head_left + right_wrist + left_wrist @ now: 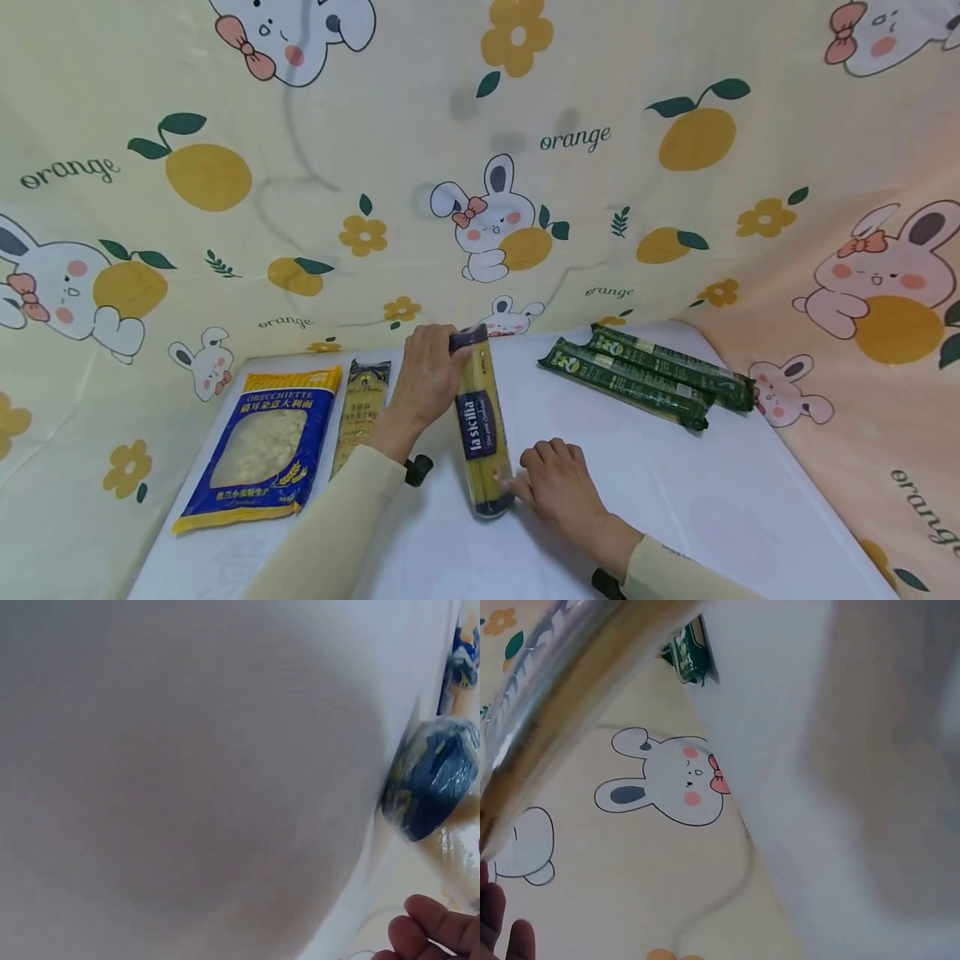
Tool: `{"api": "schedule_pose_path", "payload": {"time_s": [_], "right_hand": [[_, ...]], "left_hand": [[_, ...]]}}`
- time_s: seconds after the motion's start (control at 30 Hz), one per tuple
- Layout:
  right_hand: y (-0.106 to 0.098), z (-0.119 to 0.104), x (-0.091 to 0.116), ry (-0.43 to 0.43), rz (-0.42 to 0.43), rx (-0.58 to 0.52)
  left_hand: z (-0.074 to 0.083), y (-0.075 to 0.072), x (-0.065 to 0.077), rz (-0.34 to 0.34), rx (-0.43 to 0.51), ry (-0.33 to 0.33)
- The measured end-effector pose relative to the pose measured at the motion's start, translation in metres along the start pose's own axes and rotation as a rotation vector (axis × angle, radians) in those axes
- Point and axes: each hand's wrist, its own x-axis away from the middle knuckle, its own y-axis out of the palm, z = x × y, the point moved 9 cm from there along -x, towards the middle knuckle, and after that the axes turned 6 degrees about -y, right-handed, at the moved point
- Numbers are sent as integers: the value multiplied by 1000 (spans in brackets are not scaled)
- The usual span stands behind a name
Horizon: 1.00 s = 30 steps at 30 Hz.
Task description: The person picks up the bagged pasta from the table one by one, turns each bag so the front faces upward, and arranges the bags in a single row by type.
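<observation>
My left hand [433,375] grips the top end of a long, clear packet of spaghetti [486,467] with a dark blue "la sicilia" label. The packet is tilted up, its lower end at the table. In the left wrist view the spaghetti packet [562,690] crosses the upper left corner, with a few fingertips below it. Beside the packet's lower part is my right hand [562,492], its thumb reaching to the packet's side and its other fingers loosely bent. The right wrist view shows the packet's dark bottom end [431,780] and the right hand's fingers [427,926] apart from it.
To the left lie a blue and yellow bag of orecchiette [258,450] and a slim golden pasta packet [360,408], partly behind the left arm. Two long green packets [637,383] lie at the back right of the white table [675,500]. A printed curtain [420,125] hangs behind.
</observation>
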Motion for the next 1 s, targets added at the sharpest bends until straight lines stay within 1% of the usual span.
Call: {"api": "schedule_pose_path", "payload": {"time_s": [0.07, 0.13, 0.2, 0.27, 0.33, 0.5, 0.6, 0.7, 0.83, 0.93, 1.0], "right_hand": [[9, 2, -3, 45, -70, -56], [17, 2, -6, 90, -131, -129], [21, 0, -7, 124, -171, -204], [23, -2, -7, 143, -186, -264], [24, -4, -7, 155, -193, -296], [24, -6, -7, 154, -172, -291], [23, -7, -7, 155, -164, -285], [25, -8, -6, 175, -186, -312], [26, -12, -3, 204, -233, -389], [24, -18, -1, 202, -245, -418], [23, -22, 0, 193, -245, -416]], "left_hand": [[-2, 2, 1, -24, 19, -15], [-3, 3, 1, -28, 30, -14], [-3, 3, 2, -22, 26, -12], [-3, 2, 3, -6, 11, -10], [-3, 1, 4, 10, -19, -13], [-3, 2, 4, 31, -123, -33], [-4, 5, 4, 23, -175, -38], [-9, 10, 5, 3, -233, -46], [-19, 19, 8, -53, -290, -70], [-27, 27, 12, -104, -297, -93], [-33, 32, 15, -132, -288, -109]]}}
